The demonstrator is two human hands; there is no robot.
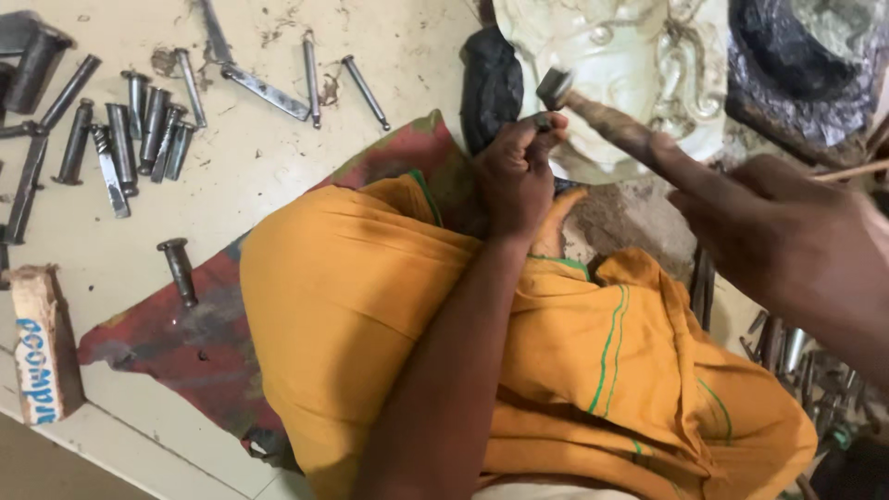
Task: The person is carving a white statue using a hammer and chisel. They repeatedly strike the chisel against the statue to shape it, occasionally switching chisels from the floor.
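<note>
While the person sat on the floor with knees bent under an orange cloth (389, 306), both hands were busy at a pale carved piece (639, 65). It lay at the top of the view, just past the knees. It was whitish, with raised curls and round shapes cut into it.

The left hand (519, 171) was curled into a tight fist around a thin metal chisel (542, 120). Only the top end of the chisel showed above the fingers. The fist sat right at the lower edge of the carved piece, and the left arm ran down across the orange cloth.

The right hand (787, 236) was shut around the wooden handle of a hammer (593, 109). The hand looked blurry. The hammer's small metal head was just above the top of the chisel, very near it. I could not tell if the two were touching.

A dark rock (491, 83) lay beside the carved piece, just left of the fist. A red mat (204, 333) was spread under the person on the pale floor (269, 157).

Many grey metal punches (139, 125) lay in a loose bunch on the floor to the left, well apart from the hands. One more punch (178, 270) lay alone on the edge of the red mat. A wooden block (42, 343) sat near the left edge. More metal tools (796, 361) were piled at the right, below the right arm.
</note>
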